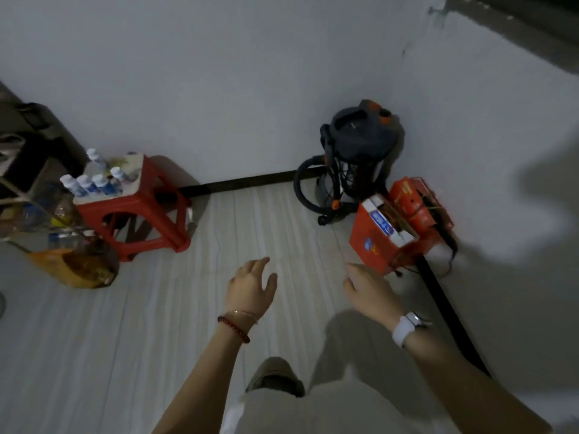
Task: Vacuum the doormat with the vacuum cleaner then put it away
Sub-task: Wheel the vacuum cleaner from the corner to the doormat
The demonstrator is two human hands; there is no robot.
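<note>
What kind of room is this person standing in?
Probably a home's storage corner: a dark grey canister vacuum cleaner parked against white walls, red cardboard boxes beside it, and a red plastic stool holding small bottles.

One vacuum cleaner (360, 155), one red stool (138, 208), two red boxes (380, 239), two hands (250, 289).

You see a dark grey vacuum cleaner (360, 145) with orange accents, a red stool (141, 208), red boxes (394, 220), pale striped floor (188, 308), white walls (219, 73), your white watch (407, 327).
</note>
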